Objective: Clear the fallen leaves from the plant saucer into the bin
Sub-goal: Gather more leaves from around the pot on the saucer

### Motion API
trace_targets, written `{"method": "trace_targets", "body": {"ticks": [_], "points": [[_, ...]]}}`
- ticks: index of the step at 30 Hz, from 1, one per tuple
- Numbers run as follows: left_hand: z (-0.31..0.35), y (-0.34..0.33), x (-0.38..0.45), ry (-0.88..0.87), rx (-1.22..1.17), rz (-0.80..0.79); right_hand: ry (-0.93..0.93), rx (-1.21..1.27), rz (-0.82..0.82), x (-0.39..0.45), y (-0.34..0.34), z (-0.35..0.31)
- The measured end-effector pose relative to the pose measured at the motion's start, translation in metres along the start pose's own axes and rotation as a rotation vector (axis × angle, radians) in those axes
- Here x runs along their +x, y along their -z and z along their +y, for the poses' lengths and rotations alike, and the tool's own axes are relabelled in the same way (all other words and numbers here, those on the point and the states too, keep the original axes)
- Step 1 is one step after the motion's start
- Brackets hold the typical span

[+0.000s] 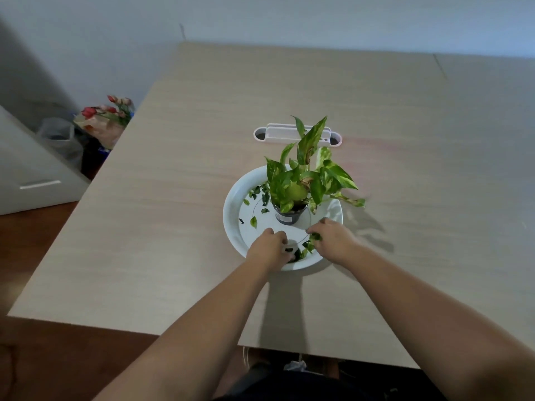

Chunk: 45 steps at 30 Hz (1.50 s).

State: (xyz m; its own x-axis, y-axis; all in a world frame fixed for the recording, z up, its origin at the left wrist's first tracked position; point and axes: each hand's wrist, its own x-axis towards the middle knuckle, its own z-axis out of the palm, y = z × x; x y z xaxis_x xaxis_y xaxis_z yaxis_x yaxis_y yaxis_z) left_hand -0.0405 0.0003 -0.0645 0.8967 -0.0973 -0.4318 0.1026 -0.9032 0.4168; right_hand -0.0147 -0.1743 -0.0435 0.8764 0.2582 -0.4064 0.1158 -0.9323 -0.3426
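Observation:
A round white saucer (231, 215) sits mid-table with a small dark pot (289, 217) of a green variegated plant (307, 180) standing in it. Several small fallen leaves (254, 198) lie scattered on the saucer's left side, and one larger leaf (253, 222) lies near its middle left. My left hand (269, 247) is at the saucer's near rim, its fingers closed on dark leaf bits. My right hand (333, 238) is beside it on the near right, fingers pinched on a clump of green leaves (314, 237). More leaves (304, 251) lie between the two hands.
The saucer rests on a light wooden table (173, 227). A white cable slot (289, 133) is set into the table behind the plant. On the floor at the left stands a bin (95, 157) with a bouquet of red tulips (107, 114) and a grey bag (60, 137).

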Motion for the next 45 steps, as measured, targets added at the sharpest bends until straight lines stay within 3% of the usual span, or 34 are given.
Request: {"method": "trace_targets", "body": {"ticks": [8, 17, 27, 39, 45], "points": [[0.008, -0.006, 0.004, 0.079, 0.03, 0.054, -0.05, -0.119, -0.041, 0.014, -0.015, -0.016], [-0.005, -0.002, 0.004, 0.017, -0.009, 0.082, -0.036, -0.034, -0.022, 0.01, -0.021, -0.017], [-0.012, 0.0, 0.006, 0.003, 0.006, 0.065, -0.076, -0.099, -0.01, 0.016, -0.03, -0.025], [-0.009, 0.0, 0.006, 0.012, 0.054, 0.059, -0.057, -0.137, -0.109, 0.029, -0.029, -0.018], [-0.018, 0.015, 0.004, 0.005, 0.079, 0.006, -0.062, 0.02, -0.064, 0.025, -0.026, -0.014]]}}
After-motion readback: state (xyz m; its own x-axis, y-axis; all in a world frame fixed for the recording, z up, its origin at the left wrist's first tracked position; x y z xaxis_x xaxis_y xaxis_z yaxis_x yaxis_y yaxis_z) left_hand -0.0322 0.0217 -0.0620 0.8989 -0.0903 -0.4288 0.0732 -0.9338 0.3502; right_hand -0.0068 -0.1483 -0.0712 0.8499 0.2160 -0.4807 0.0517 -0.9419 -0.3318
